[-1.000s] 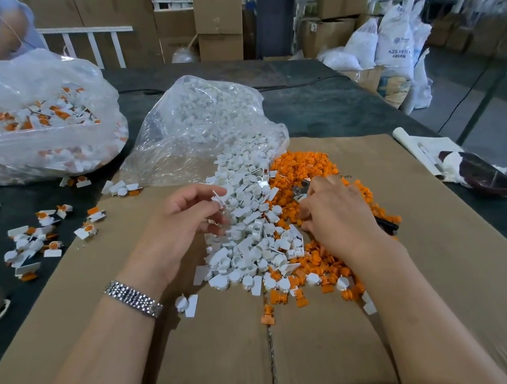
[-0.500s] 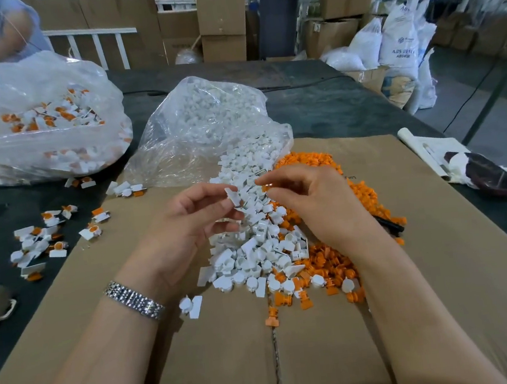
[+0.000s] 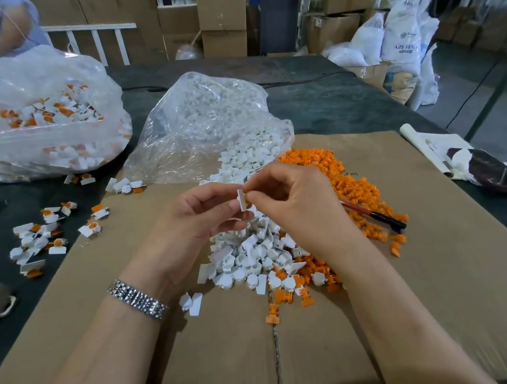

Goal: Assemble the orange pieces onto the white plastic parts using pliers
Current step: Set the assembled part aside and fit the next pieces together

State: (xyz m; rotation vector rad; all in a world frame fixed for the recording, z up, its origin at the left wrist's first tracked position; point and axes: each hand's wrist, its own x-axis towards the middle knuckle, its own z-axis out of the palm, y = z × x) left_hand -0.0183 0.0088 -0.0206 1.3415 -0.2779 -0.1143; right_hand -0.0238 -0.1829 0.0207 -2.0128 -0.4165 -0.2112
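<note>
1. Two hands meet above the heap: my left hand [image 3: 198, 216] pinches a white plastic part [image 3: 241, 200], its long axis upright, while my right hand [image 3: 291, 202] pinches an orange piece [image 3: 248, 197] against its right face.
2. The piece lies directly right of the white part, touching it; any press would run sideways, right to left.
3. The pliers [image 3: 373, 214] lie unheld on the orange pile [image 3: 338, 176], just beyond my right wrist, so that hand is nearer.
4. Loose white parts [image 3: 252, 254] sit below my fingers on the cardboard-covered worktop [image 3: 441, 266].
</note>
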